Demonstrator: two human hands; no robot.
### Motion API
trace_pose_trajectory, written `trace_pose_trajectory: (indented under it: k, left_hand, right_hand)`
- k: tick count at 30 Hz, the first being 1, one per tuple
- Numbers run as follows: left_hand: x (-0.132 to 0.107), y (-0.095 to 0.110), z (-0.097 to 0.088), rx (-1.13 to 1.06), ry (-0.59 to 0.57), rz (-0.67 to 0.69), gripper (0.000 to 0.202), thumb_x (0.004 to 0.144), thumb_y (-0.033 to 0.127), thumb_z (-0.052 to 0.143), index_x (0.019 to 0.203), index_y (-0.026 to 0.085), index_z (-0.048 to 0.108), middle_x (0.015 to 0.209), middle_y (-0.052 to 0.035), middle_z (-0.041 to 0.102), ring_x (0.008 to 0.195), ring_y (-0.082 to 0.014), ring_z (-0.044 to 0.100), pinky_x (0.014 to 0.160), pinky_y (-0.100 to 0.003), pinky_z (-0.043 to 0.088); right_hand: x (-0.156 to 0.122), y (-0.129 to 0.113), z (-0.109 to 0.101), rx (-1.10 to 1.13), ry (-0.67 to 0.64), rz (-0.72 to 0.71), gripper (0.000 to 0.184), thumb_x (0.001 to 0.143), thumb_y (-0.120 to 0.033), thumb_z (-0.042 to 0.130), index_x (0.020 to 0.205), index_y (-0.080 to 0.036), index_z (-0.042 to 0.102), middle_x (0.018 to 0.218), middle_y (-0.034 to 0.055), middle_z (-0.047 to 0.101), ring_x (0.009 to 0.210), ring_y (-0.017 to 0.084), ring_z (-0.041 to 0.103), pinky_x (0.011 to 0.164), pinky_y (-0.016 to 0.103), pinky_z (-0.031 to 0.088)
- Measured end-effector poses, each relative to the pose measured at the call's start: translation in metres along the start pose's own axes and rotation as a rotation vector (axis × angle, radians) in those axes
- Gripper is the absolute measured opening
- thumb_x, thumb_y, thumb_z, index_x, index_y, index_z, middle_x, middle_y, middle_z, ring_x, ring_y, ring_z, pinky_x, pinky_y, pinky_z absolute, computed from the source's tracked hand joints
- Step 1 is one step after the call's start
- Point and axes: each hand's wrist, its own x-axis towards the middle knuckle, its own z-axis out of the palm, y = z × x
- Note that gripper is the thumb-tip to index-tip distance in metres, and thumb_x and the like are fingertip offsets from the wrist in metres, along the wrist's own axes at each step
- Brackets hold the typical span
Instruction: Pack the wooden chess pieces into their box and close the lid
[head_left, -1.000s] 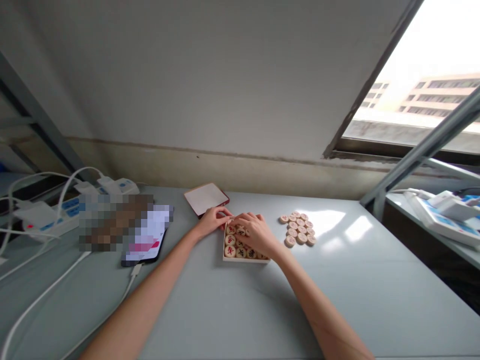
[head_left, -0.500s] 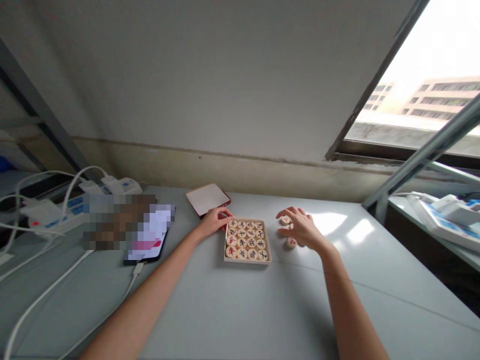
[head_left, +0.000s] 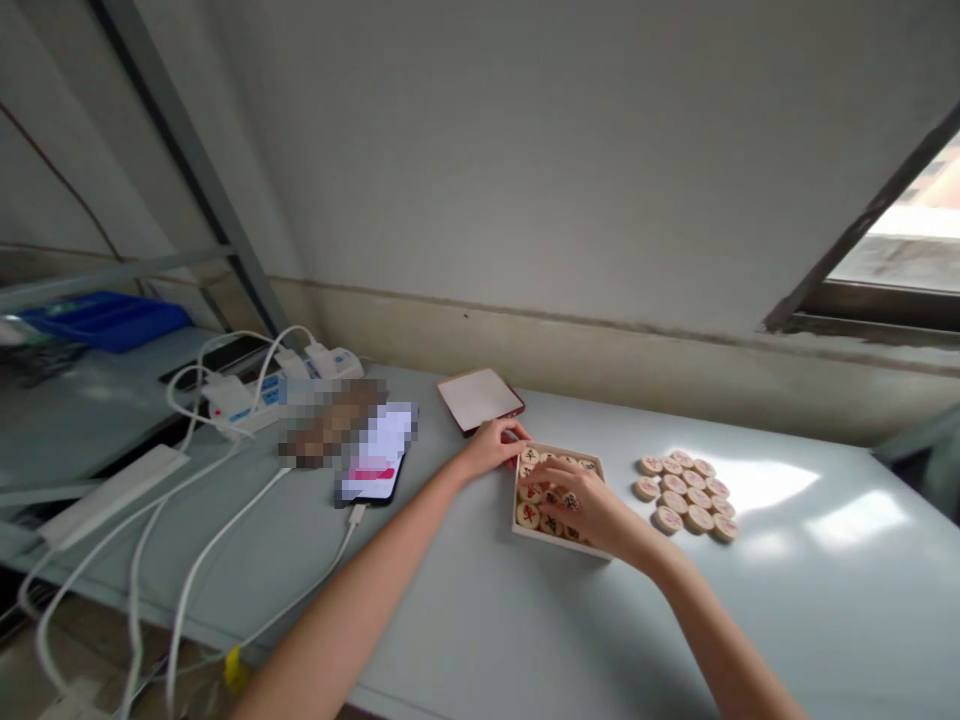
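- Pale grey table [head_left: 465, 620] beneath both hands
- Power strip [head_left: 259, 395] with white cables, well left of the left hand
- Phone [head_left: 373, 465], partly pixelated, just left of the left hand
- Flat white-topped box [head_left: 480, 397], just beyond the left hand
- Wooden tray [head_left: 538, 535] of xiangqi pieces, directly under both hands
- Left hand [head_left: 491, 447]: loosely open, fingertips at the tray's far corner, gripping nothing
- Right hand [head_left: 592, 510]: fingers curved over the tray's pieces; whether it holds one, cannot tell
- Loose xiangqi pieces [head_left: 686, 495]: tight cluster right of the right hand
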Motion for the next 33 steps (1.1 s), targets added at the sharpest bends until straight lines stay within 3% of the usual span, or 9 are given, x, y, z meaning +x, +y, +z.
trace_pose_trajectory:
  k: [6, 13, 19, 23, 28, 33]
  left_hand:
    - [0.0, -0.001, -0.001, 0.029, 0.002, -0.011, 0.013, 0.069, 0.021, 0.053, 0.076, 0.011, 0.059, 0.061, 0.0005, 0.057, 0.049, -0.007, 0.051, 0.045, -0.016, 0.039]
    - [0.0, 0.0, 0.0, -0.042, -0.01, -0.03, 0.013, 0.069, 0.022, 0.054, 0.074, 0.011, 0.058, 0.059, 0.0001, 0.057, 0.046, -0.0066, 0.051, 0.043, -0.016, 0.039]
    - [0.0, 0.003, 0.0, -0.107, -0.024, -0.08, 0.013, 0.068, 0.023, 0.055, 0.074, 0.011, 0.057, 0.059, 0.0003, 0.057, 0.045, -0.0067, 0.051, 0.044, -0.017, 0.04]
    - [0.001, 0.002, 0.0, -0.079, -0.017, -0.068, 0.012, 0.069, 0.022, 0.054, 0.074, 0.011, 0.058, 0.06, 0.0001, 0.058, 0.046, -0.0064, 0.051, 0.043, -0.016, 0.04]
    - [0.001, 0.002, 0.0, -0.05, -0.005, -0.048, 0.011, 0.068, 0.02, 0.054, 0.073, 0.011, 0.058, 0.06, 0.0004, 0.058, 0.044, -0.0063, 0.05, 0.042, -0.016, 0.038]
    - [0.0, 0.005, 0.0, -0.006, 0.009, -0.046, 0.012, 0.068, 0.019, 0.053, 0.074, 0.011, 0.06, 0.06, 0.0, 0.059, 0.046, -0.0067, 0.051, 0.044, -0.016, 0.039]
  right_hand:
    - [0.001, 0.0, -0.007, -0.063, 0.059, 0.062, 0.019, 0.071, -0.017, 0.053, 0.089, -0.021, 0.057, 0.097, 0.0045, 0.059, 0.09, 0.017, 0.054, 0.079, 0.03, 0.042]
    - [-0.025, 0.024, -0.049, -0.24, 0.097, 0.223, 0.013, 0.072, -0.028, 0.048, 0.081, -0.025, 0.058, 0.073, 0.0008, 0.062, 0.058, 0.014, 0.055, 0.055, 0.026, 0.044]
    - [-0.046, 0.062, -0.058, -0.531, 0.109, 0.247, 0.015, 0.066, -0.032, 0.054, 0.077, -0.031, 0.064, 0.08, 0.0025, 0.063, 0.071, 0.021, 0.057, 0.063, 0.035, 0.043]
    - [-0.036, 0.043, -0.049, -0.49, 0.083, 0.228, 0.016, 0.07, -0.032, 0.052, 0.082, -0.031, 0.063, 0.088, 0.0036, 0.062, 0.079, 0.022, 0.056, 0.069, 0.037, 0.042]
    - [-0.009, -0.004, -0.013, -0.242, -0.019, 0.07, 0.025, 0.075, -0.027, 0.05, 0.098, -0.03, 0.057, 0.106, 0.0034, 0.056, 0.097, 0.021, 0.051, 0.079, 0.035, 0.041]
    - [0.002, -0.014, 0.01, -0.179, -0.014, 0.064, 0.021, 0.073, -0.025, 0.054, 0.094, -0.027, 0.057, 0.105, 0.0045, 0.055, 0.097, 0.022, 0.05, 0.082, 0.037, 0.038]
